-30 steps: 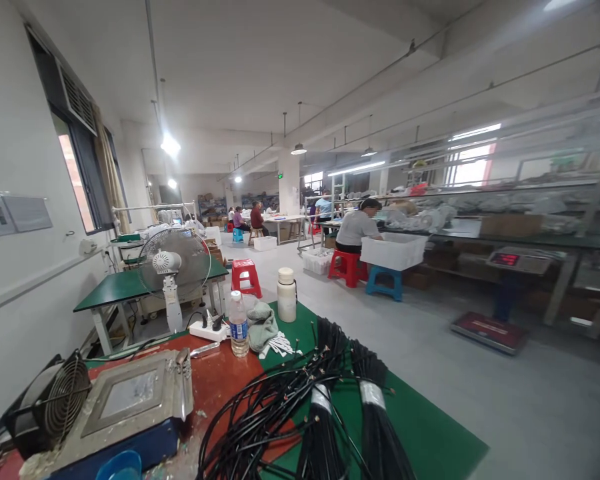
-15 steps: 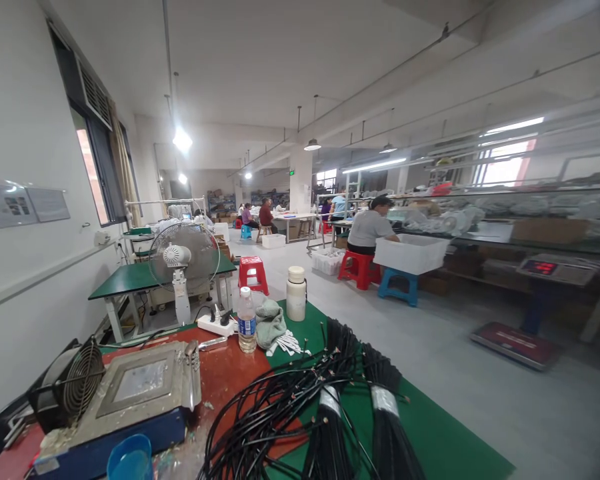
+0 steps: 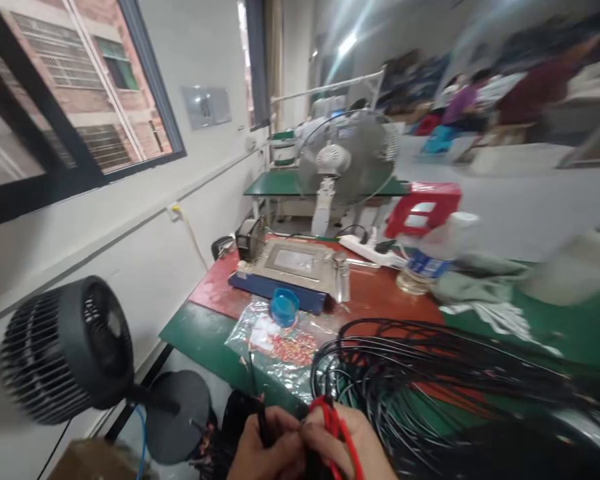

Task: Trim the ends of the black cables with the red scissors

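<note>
Workshop light falls across a green and red tabletop [image 3: 205, 333] set against a white wall with a dark-framed window. At the bottom edge both hands meet just in front of the tabletop. The left hand [image 3: 263, 453] has its fingers closed around a thin black cable end [image 3: 264, 427]. The right hand [image 3: 350, 447] has its fingers curled shut on red-handled pliers [image 3: 337, 427], whose handles rise between thumb and forefinger; the tool's head is hidden between the two hands. Just beyond the knuckles lies a big loose coil of black cables [image 3: 430, 373], spreading across the tabletop to the right. Left of the coil, a clear plastic bag of small red parts [image 3: 280, 343] lies flat, with a blue cup [image 3: 285, 307] resting at its far edge. Behind the cup stands a blue-based machine with a metal top plate [image 3: 293, 270]. Farther back are a white power strip [image 3: 370, 252], a blurred water bottle [image 3: 427, 257] and a white desk fan [image 3: 343, 167]. Low at the left, off the tabletop, a black fan [image 3: 70, 350] stands on its round base.
</note>
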{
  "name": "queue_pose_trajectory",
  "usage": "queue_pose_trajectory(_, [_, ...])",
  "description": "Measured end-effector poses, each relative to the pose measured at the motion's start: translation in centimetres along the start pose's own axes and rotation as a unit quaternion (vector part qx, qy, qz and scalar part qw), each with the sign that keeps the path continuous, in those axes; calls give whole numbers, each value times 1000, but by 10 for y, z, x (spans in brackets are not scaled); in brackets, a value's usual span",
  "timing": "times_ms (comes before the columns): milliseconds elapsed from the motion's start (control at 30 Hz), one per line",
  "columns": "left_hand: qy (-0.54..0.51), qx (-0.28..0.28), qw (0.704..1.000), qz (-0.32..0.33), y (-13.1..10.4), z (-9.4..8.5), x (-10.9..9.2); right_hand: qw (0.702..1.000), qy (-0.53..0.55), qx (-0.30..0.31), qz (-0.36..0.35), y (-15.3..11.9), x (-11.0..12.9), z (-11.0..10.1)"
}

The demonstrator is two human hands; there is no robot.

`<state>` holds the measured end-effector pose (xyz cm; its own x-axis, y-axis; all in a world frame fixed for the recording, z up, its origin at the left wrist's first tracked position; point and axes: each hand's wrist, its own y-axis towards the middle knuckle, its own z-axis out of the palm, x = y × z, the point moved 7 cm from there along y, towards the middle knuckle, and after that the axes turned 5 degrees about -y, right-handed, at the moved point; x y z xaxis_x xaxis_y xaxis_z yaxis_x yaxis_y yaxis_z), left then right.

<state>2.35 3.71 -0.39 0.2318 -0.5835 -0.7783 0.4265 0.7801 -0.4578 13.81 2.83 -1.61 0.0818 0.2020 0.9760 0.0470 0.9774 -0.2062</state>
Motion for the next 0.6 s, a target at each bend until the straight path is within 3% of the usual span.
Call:
queue_pose_trajectory(100, [-18, 50, 999, 14, 12, 2, 2, 996, 56, -7, 70, 0, -9, -3])
queue_pose_trajectory(267, [-47, 19, 999, 3, 18, -8, 8, 993, 25, -26, 114, 1, -26, -19])
queue_pose_trajectory(400, [-59, 35, 998, -12, 18, -5, 10, 993, 8, -21, 112, 3, -30, -20])
queue_pose_trajectory(600, [-43, 47, 997, -37, 14, 0, 11, 997, 0, 18, 82, 2, -14, -6])
